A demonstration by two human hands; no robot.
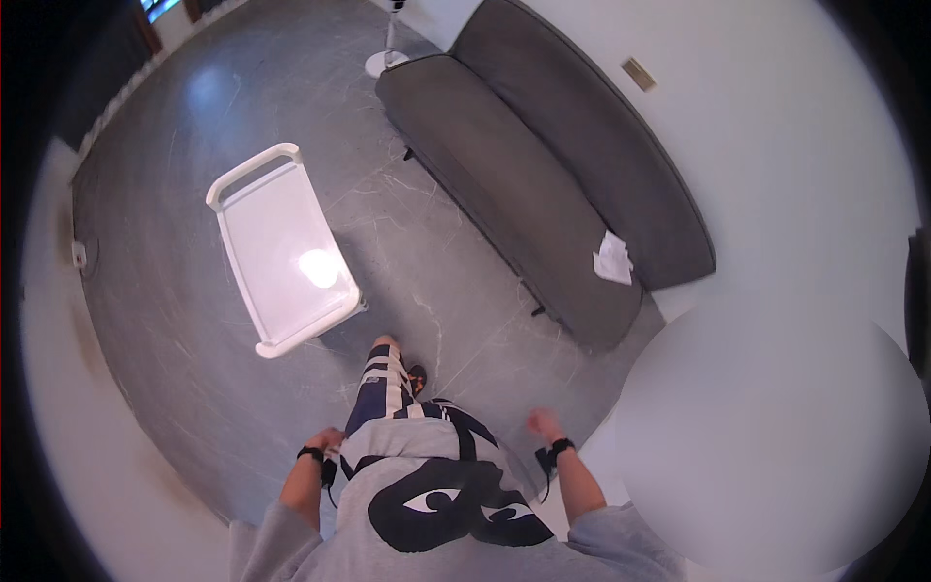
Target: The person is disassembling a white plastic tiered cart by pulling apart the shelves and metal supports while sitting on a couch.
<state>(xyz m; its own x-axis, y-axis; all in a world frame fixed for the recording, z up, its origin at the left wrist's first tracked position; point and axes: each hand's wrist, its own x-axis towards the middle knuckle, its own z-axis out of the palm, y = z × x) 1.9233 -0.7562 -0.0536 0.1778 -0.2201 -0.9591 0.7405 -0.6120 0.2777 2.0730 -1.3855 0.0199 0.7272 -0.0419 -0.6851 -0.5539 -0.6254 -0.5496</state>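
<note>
My left hand (331,441) hangs beside my left hip, close to the grey shirt, with a black band round the wrist; its fingers are too small and unclear to read. Out to the right of my body, my right hand (545,425) is smeared by motion and also wears a black wristband. Neither hand visibly touches a piece of furniture. Ahead on the left stands a white cart (281,252) with a raised rim and a handle at its far end. A crumpled white sheet (612,259) lies on the near end of the dark grey sofa (504,165).
The sofa runs along the white wall on the right. A white stand with a round base (387,64) is at the sofa's far end. Grey marbled floor (417,252) stretches between cart and sofa. A large blurred patch hides the lower right.
</note>
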